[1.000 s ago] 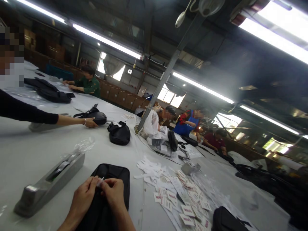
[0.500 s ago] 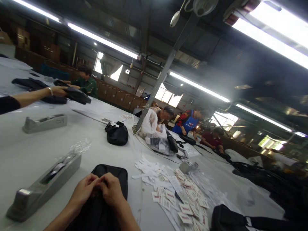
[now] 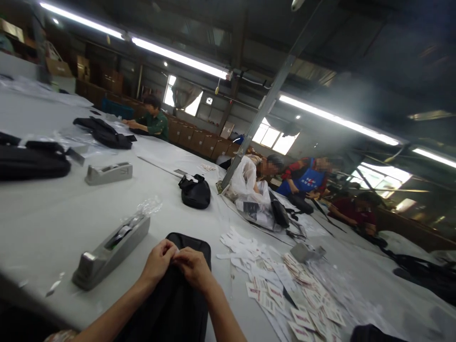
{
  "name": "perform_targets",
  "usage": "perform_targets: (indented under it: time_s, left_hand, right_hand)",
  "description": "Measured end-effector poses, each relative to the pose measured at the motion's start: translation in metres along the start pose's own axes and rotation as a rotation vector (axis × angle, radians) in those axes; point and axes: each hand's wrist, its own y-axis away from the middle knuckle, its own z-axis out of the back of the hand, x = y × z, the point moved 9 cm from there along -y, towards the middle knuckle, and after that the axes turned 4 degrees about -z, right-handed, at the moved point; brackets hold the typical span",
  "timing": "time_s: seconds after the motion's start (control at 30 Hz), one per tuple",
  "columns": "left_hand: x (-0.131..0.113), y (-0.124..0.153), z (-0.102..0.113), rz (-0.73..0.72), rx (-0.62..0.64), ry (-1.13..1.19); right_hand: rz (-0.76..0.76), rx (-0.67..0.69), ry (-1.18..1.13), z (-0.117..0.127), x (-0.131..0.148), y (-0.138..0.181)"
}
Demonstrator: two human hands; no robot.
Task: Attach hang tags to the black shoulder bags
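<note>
My left hand (image 3: pixel 159 261) and my right hand (image 3: pixel 194 266) meet over a black bag (image 3: pixel 171 306) that lies in front of me at the table's near side. Both hands are closed, with thumbs and fingertips pinched together near the bag's upper part. A small pale bit shows between the fingertips, too little to name. The bag's lower end runs out of the picture beneath my forearms. Left of my hands stands a grey tape dispenser (image 3: pixel 112 251) with clear tape sticking up at its far end.
A second tape dispenser (image 3: pixel 109 173) is farther left. Black bags (image 3: pixel 195 191) lie about the white table (image 3: pixel 167 204). Printed cards (image 3: pixel 302 318) and white strips (image 3: pixel 242 247) are heaped on the right. A metal post (image 3: pixel 254 126) rises beyond; several co-workers (image 3: pixel 155 121) work at the far side.
My view has swung left, so everything sits farther right in the picture. The co-worker's arm holding a black bag at the left is out of sight. My hands still pinch over the bag.
</note>
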Motion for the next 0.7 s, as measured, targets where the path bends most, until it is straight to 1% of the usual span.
perform_targets:
  time_s: [0.13,0.23,0.3,0.37,0.4,0.47,0.53,0.57,0.6,0.63,0.7]
  left_hand:
    - [0.019,-0.002,0.005,0.099,-0.098,0.029]
    - [0.033,-0.002,0.005,0.15,-0.122,0.023]
    - [0.038,0.001,0.005,0.175,-0.113,0.02]
    - [0.036,0.005,0.007,0.192,-0.085,0.024]
    - [0.035,0.009,0.008,0.209,-0.05,0.03]
    - [0.033,0.02,0.009,0.271,0.064,0.038]
    - [0.033,0.035,0.008,0.331,0.216,0.005]
    - [0.035,0.042,0.008,0.344,0.289,-0.032]
    - [0.035,0.049,0.009,0.333,0.341,-0.077]
    - [0.036,0.054,0.01,0.306,0.38,-0.123]
    - [0.038,0.06,0.009,0.233,0.428,-0.214]
  right_hand:
    - [0.005,0.035,0.01,-0.006,0.0,0.005]
    - [0.001,0.014,-0.01,-0.015,-0.003,0.013]
    - [-0.016,-0.052,-0.085,-0.019,-0.01,0.022]
    - [-0.074,-0.183,-0.187,-0.016,-0.025,0.036]
    - [-0.133,-0.275,-0.229,-0.011,-0.037,0.046]
    - [-0.303,-0.49,-0.252,0.003,-0.066,0.076]
    - [-0.501,-0.676,-0.182,0.015,-0.095,0.115]
    - [-0.597,-0.728,-0.137,0.016,-0.106,0.135]
    - [-0.687,-0.741,-0.105,0.014,-0.117,0.152]
    - [-0.767,-0.721,-0.095,0.007,-0.125,0.167]
    - [-0.867,-0.632,-0.141,-0.012,-0.135,0.186]
